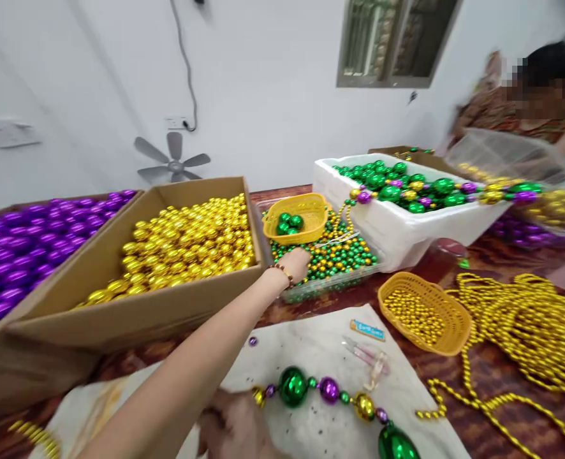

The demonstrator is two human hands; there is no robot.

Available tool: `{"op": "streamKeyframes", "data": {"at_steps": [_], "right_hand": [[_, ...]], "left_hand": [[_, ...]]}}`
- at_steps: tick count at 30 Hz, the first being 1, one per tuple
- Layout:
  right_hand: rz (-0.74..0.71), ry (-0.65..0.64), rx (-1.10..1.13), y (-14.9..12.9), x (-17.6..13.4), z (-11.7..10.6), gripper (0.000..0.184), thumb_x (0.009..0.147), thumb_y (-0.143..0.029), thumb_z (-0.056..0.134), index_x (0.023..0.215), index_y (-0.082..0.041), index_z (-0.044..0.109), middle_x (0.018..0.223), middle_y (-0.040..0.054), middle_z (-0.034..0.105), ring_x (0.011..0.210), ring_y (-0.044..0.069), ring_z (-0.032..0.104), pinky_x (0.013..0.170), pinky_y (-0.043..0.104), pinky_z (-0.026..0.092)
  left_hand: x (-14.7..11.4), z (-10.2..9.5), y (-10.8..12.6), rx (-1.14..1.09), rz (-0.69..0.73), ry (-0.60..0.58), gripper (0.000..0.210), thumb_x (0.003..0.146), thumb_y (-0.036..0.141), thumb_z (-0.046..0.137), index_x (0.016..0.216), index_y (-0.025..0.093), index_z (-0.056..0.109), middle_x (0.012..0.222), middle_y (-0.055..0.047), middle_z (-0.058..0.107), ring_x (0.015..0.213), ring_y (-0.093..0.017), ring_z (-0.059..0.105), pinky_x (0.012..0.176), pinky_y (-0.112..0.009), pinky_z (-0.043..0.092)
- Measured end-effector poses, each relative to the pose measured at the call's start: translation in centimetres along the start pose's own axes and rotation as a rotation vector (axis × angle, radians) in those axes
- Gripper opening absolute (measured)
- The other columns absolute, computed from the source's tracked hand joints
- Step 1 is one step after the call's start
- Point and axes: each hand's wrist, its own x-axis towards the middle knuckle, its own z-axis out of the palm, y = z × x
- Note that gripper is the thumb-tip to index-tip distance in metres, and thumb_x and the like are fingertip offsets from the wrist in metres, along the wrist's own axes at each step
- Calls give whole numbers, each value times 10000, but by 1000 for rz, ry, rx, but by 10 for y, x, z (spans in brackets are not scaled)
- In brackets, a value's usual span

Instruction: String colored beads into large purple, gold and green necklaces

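Observation:
My left hand (296,262), with a beaded bracelet at the wrist, reaches into a clear tray (337,278) of small green and gold beads. Its fingers look curled, and what they hold is hidden. Close to the front edge my right hand (239,424), partly behind the left forearm and blurred, grips the end of a bead strand (329,390). Large and small green, purple and gold beads alternate along this strand, which runs rightward over a white cloth (321,344). An orange basket (296,213) with several large green beads sits on the tray, just beyond my left hand.
Boxes of purple beads (5,261) and gold beads (191,239) stand left. A white foam box (392,239) of green beads is behind right. Tweezers (359,350), a small basket (447,319) and gold bead chains (516,331) lie right. A person (541,108) sits beyond.

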Motion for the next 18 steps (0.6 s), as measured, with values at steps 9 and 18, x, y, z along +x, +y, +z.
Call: {"op": "streamKeyframes", "data": {"at_steps": [9,18], "right_hand": [[-178,56,206,-28,34,-16,174,882,-262,447,841,-170,589,593,-43,548,436,65,498,439,161,389],[-302,-200,327,-102,98,48,123,820,-272,538,816,-164,595,579,-40,574,512,89,533,542,200,476]], "left_hand": [[-209,-94,14,-980,102,468,201,846,232,592,1025,174,665,946,-84,683,821,-182,662,759,-299,525],[-391,13,-75,-1635,-481,1006,294,799,215,659,1093,202,658,905,-47,662,743,-166,629,692,-284,558]]}}
